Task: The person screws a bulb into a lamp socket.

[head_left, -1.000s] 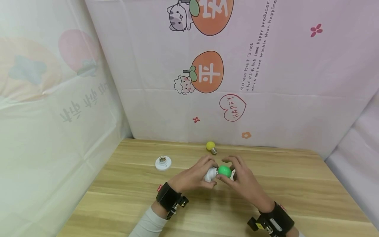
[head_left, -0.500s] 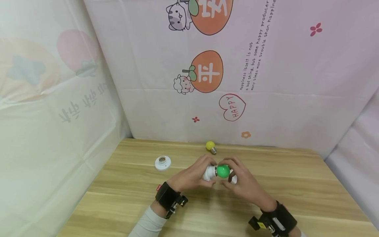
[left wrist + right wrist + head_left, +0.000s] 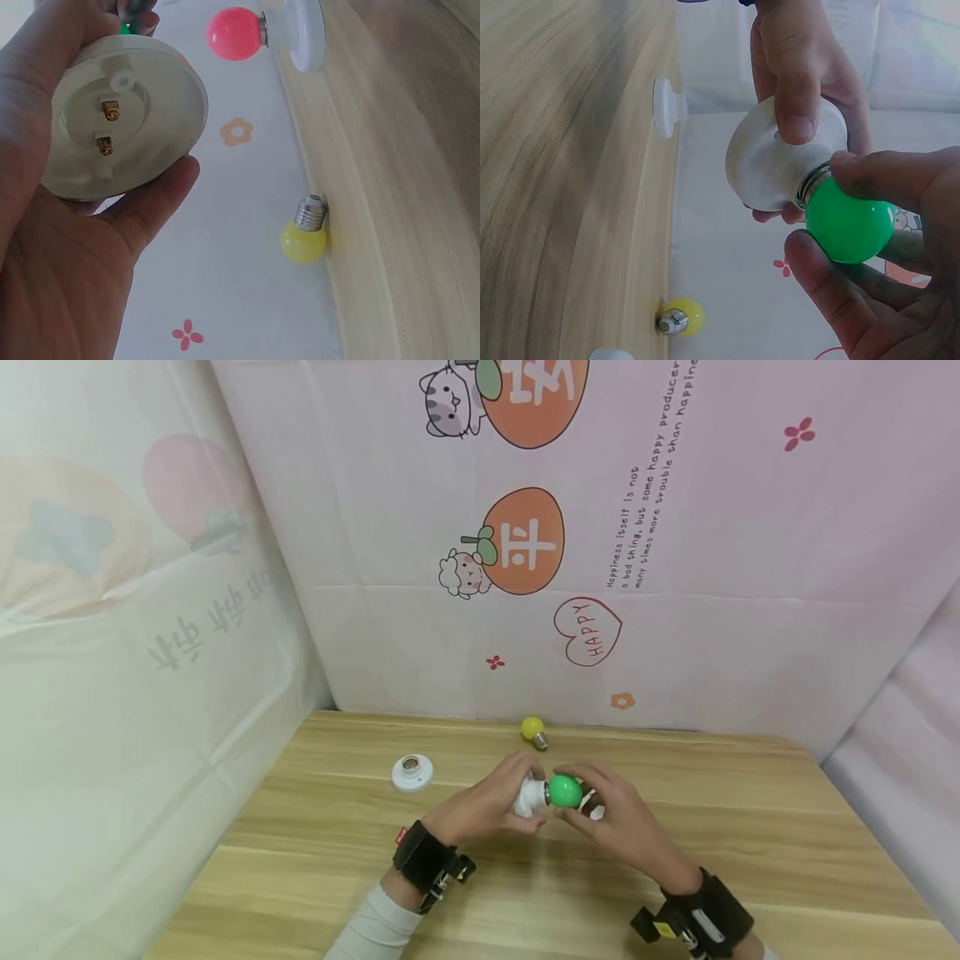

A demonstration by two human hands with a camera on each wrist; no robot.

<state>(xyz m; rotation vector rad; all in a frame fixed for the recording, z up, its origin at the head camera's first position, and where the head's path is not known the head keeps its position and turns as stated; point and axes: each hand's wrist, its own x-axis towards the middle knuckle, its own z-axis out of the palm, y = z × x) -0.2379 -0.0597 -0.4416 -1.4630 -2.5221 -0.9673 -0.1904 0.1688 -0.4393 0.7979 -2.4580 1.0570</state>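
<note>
My left hand (image 3: 487, 802) grips a white lamp holder (image 3: 769, 169) by its round base, tilted so the mouth points right in the head view. Its underside, with two brass terminals, shows in the left wrist view. A green light bulb (image 3: 851, 219) has its metal base partly inside the holder's mouth, some thread showing. My right hand (image 3: 626, 822) pinches the green bulb between thumb and fingertips. Both are held above the table.
A yellow bulb (image 3: 532, 728) lies on the wooden table (image 3: 337, 860) near its back edge. Another white lamp holder (image 3: 412, 772) stands at left with an open socket. A red bulb (image 3: 236, 34) sits in a third holder (image 3: 306, 34), mostly hidden behind my right hand in the head view.
My right thumb came away from the green bulb half a second ago and is now back against it. My left hand keeps its grip on the lamp holder, nearly still.
</note>
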